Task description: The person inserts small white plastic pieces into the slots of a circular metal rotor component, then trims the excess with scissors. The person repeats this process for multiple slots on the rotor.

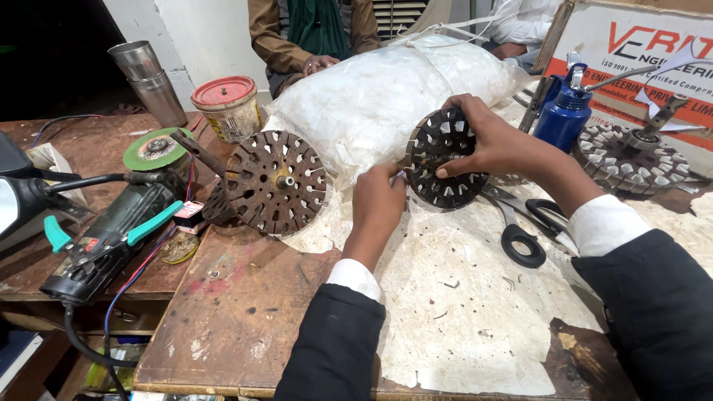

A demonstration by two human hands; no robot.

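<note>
- Right hand (496,141) grips a dark round slotted metal stator core (444,157) from above — fingers curled over its top rim, thumb pressed on its face, so it's closed on the core.
- Left hand (377,204) sits at the core's lower left edge, fingers bunched w/ tips at the rim; looks like it pinches something small and pale there, but view is too poor to tell what.
- Core stands tilted on edge, leaning toward a big white plastic-wrapped bundle (386,93) just behind it, over the worn wooden workbench w/ peeling white surface (460,312).
- Left of the hands: a second, rustier slotted metal disc w/ a centre shaft (276,182), also propped up against the bundle.
- Black-handled scissors (523,223) lie on the bench just under the right wrist.
- Far right: a blue spray bottle (564,111) and another round toothed stator w/ a spindle (631,160), near a white-and-orange printed board (639,52).
- Left side bench: a black angle grinder w/ teal handles and green disc (119,223), a cream tub w/ red lid (226,108), stacked steel tumblers (148,82).
- Across the bench — another person in a brown sleeve, hand (319,65) resting by the bundle.
</note>
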